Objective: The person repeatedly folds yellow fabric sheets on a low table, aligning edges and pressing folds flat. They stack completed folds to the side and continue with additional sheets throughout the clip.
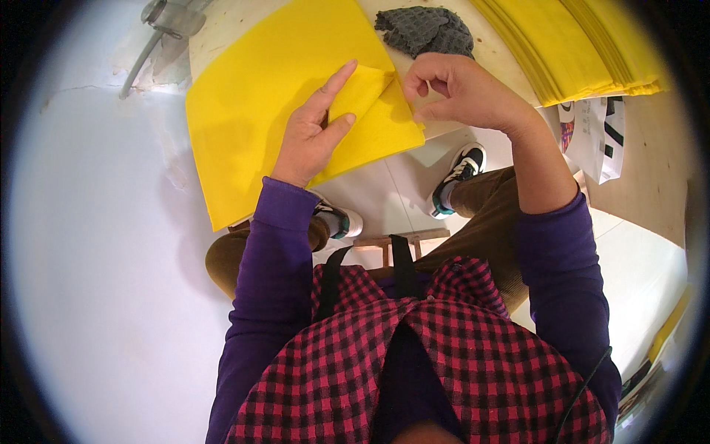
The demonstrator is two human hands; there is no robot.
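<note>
A stack of large yellow felt-like sheets lies over the table's left part, its near edge hanging past the tabletop. My left hand rests on it with the index finger stretched out and the thumb apart. Between that thumb and finger a folded-up flap of the top yellow sheet is held. My right hand is curled in a pinch at the right edge of the sheets. Whether its fingertips grip anything cannot be made out.
A crumpled dark grey cloth lies behind my right hand. More folded yellow sheets are piled at the far right, with a white printed bag below them. A white wall stands on the left; a wooden stool is beneath me.
</note>
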